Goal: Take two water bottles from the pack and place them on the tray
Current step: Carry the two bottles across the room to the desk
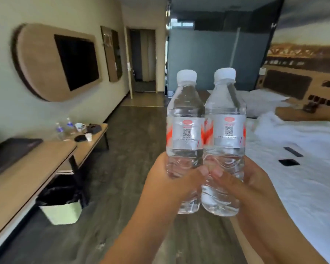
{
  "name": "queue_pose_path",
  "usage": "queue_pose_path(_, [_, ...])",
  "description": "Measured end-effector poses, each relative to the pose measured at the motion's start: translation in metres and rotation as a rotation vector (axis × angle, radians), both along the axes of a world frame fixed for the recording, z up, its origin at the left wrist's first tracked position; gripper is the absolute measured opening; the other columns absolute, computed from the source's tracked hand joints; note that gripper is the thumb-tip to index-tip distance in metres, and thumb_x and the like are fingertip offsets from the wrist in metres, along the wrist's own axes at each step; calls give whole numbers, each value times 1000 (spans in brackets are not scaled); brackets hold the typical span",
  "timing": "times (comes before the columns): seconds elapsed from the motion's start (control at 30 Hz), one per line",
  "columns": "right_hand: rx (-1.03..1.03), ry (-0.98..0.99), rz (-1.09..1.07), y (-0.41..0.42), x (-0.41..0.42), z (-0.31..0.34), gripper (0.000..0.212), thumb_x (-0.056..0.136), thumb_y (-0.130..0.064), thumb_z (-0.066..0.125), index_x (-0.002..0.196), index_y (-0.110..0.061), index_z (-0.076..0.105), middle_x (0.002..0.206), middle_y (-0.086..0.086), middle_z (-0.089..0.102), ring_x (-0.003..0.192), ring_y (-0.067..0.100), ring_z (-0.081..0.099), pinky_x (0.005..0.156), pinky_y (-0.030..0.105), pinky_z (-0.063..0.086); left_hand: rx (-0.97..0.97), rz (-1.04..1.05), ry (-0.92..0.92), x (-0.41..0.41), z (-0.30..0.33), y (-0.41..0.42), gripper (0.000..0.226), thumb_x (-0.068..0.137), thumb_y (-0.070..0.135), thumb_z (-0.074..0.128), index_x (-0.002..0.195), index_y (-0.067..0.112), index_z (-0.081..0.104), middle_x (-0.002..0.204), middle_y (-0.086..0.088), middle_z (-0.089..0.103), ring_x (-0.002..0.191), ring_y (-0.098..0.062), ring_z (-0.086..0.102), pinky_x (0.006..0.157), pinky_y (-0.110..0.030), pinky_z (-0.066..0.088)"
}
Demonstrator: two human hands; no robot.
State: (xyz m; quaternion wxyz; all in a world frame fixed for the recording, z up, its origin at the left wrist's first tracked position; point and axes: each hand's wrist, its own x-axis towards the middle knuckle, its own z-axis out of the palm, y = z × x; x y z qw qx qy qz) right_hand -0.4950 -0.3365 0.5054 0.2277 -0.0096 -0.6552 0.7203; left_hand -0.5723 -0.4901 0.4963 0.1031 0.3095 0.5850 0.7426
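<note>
Two clear water bottles with white caps and silver-and-red labels stand upright side by side in front of me, touching. My left hand [166, 185] grips the lower half of the left bottle [185, 115]. My right hand [250, 183] grips the lower half of the right bottle [225, 113]. A dark tray [13, 151] lies on the wooden desk [27, 180] at the left, well away from both hands. No bottle pack shows in this view.
A black-lined bin [61, 202] stands under the desk. Farther along, a bench [95, 136] carries two other bottles, cups and dark items. A bed [303, 168] with white sheets, a phone and a remote fills the right. Dark wood floor runs between.
</note>
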Motion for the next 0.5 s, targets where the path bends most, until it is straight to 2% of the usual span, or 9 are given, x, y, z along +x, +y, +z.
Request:
queue_pose_path(0.07, [21,-15,61,-32,-48,-2,54,74,-40,88,123,-23,75,119,8,82,109,31,79,93,50,62,-20,75,27,-36,-3,-38,25,95,12,75,105,35,79,102,8,85,93,-9,81,73,-17,62])
queue_pose_path(0.17, [30,-42,112,-71,-110,-8,69,59,-56,95,119,-28,77,115,4,83,106,27,81,92,49,60,-57,190,-9,-82,-9,-83,25,91,23,80,114,33,74,110,2,83,99,-15,81,76,-20,63])
queue_pose_path(0.27, [20,-94,179,-96,-164,-17,81,50,-68,94,119,-29,75,114,3,84,103,25,81,91,51,62,-72,262,-38,-122,-17,-113,24,90,23,80,110,34,75,109,-2,83,99,-17,81,78,-23,64])
queue_pose_path(0.43, [-18,-131,363,-125,-260,-33,73,52,-64,96,115,-33,77,111,4,84,100,26,82,88,47,62,-99,446,-107,-193,-33,-143,24,85,31,82,108,34,76,109,-2,83,100,-25,80,86,-41,66])
queue_pose_path(0.5, [-19,-133,446,-135,-301,-39,69,56,-60,95,117,-34,77,114,3,84,105,25,81,91,47,61,-106,531,-149,-223,-39,-152,33,80,41,85,110,37,74,111,2,83,102,-23,79,85,-43,63])
